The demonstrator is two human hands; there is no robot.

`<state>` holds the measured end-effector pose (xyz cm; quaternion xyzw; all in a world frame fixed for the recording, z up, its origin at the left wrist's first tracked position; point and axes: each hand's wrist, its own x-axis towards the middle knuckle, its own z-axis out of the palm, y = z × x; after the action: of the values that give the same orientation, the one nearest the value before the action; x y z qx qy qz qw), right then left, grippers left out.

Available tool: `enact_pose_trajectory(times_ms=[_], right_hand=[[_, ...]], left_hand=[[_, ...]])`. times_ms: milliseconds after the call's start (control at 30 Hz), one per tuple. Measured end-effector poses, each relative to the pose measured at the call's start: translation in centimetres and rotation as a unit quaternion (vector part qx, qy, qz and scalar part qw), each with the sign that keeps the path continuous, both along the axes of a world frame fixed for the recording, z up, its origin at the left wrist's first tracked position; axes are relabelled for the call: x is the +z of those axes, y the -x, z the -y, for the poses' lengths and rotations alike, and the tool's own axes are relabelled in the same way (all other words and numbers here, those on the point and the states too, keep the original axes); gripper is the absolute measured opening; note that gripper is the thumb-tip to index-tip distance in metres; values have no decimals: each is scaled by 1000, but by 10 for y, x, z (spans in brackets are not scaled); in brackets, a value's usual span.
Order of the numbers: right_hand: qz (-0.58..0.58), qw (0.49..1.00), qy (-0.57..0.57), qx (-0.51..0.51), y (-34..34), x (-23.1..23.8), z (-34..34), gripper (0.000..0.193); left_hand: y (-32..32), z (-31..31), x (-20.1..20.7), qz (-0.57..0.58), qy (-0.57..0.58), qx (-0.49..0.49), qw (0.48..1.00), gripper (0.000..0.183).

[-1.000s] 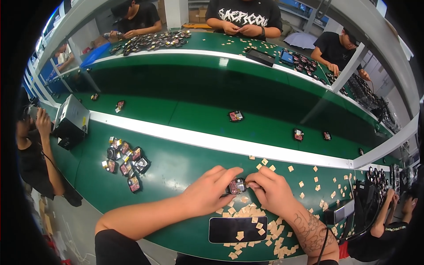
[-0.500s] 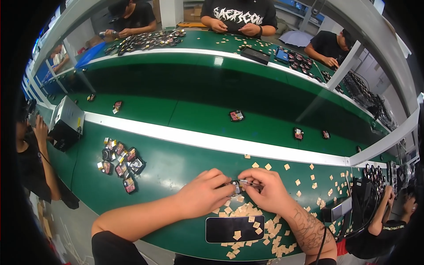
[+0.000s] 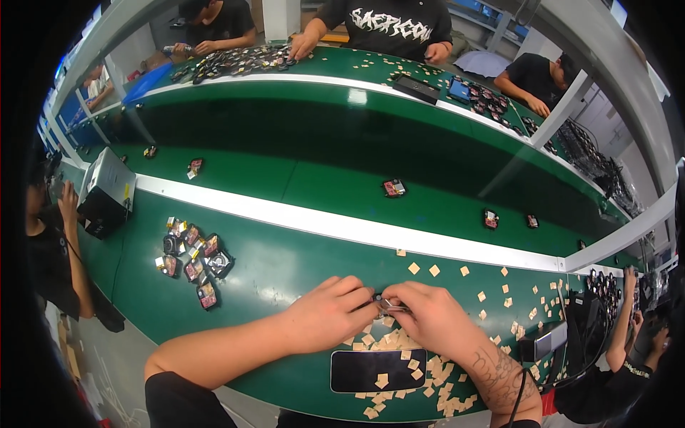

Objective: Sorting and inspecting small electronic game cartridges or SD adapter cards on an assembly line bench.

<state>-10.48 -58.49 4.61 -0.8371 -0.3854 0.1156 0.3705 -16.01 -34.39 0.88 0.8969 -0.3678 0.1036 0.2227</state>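
Observation:
Near the front of the green table, my left hand [image 3: 330, 315] is closed on a small black electronic module [image 3: 379, 297], mostly hidden by the fingers. Against it, my right hand [image 3: 430, 312] pinches slim metal tweezers [image 3: 394, 307], whose tips meet the module. Small beige square pads [image 3: 389, 337] lie heaped just below both hands. Under the hands, toward me, rests a dark-screened phone [image 3: 349, 372] with a few pads on it. To the left sits a cluster of similar modules [image 3: 193, 268] with black housings and red and yellow parts.
Beyond a white rail [image 3: 342, 230] runs a green conveyor belt [image 3: 285, 153] carrying spaced modules. A grey box [image 3: 107, 187] stands at the left, a silver-black device [image 3: 544, 342] at the right. Co-workers sit around; one opposite touches a module pile [image 3: 235, 63].
The tweezers and my right fingers have shifted slightly left and down at the module. Modules on the belt have moved right. The person opposite has reached toward the pile.

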Motion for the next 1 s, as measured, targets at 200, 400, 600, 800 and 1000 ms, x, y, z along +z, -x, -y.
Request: enact_pose_trajectory(times_ms=[200,400,600,800,1000], right_hand=[[-16,999,-37,-34,3,-15,3,25],[-116,991,-26,-64,-1,-13,3,25],[-135,988,-21,-72,3,-12,1,24],[-61,995,-60,-59,6,-15,-1,21],[-56,995,-61,-48,4,-15,-2,21]], left_hand=[[0,2,3,-54,45,12,997,37],[-1,2,3,-58,59,8,997,37],[1,1,2,-65,63,19,996,36],[3,2,2,-84,77,21,993,36],[2,3,3,-81,80,23,993,32]])
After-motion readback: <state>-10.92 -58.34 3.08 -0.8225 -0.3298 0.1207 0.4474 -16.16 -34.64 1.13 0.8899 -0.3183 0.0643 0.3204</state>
